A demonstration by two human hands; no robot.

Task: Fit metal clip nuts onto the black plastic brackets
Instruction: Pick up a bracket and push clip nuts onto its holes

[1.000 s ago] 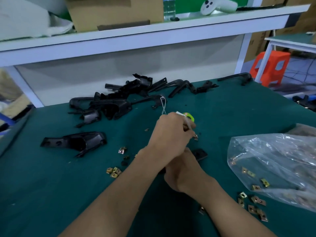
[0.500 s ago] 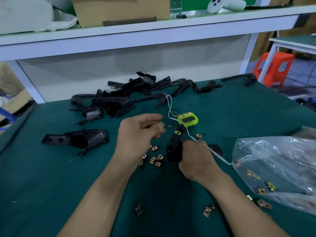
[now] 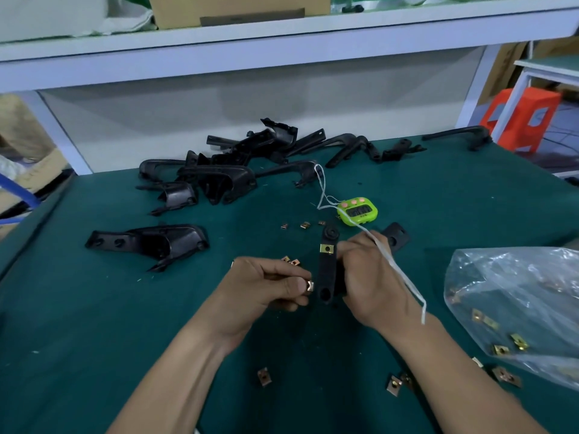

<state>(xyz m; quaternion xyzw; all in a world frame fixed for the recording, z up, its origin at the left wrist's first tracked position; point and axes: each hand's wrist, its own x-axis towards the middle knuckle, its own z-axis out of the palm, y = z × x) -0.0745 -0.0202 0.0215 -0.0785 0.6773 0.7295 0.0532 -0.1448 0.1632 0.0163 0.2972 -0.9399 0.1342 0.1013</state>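
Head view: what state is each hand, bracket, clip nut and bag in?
left hand: pinches a loose clip nut
right hand: grips the held bracket
held bracket: one fitted clip nut near its top, lower end bare
plastic bag: slumped, nuts inside
bracket pile: lying loose

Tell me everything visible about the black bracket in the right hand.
The bracket is a narrow, flat strip, seemingly matte black plastic, with a round boss at the far end and a hole at the near end. A brass-coloured fitted clip nut sits just below the boss. The right hand grips its right side. The left hand pinches a loose clip nut beside its near end.
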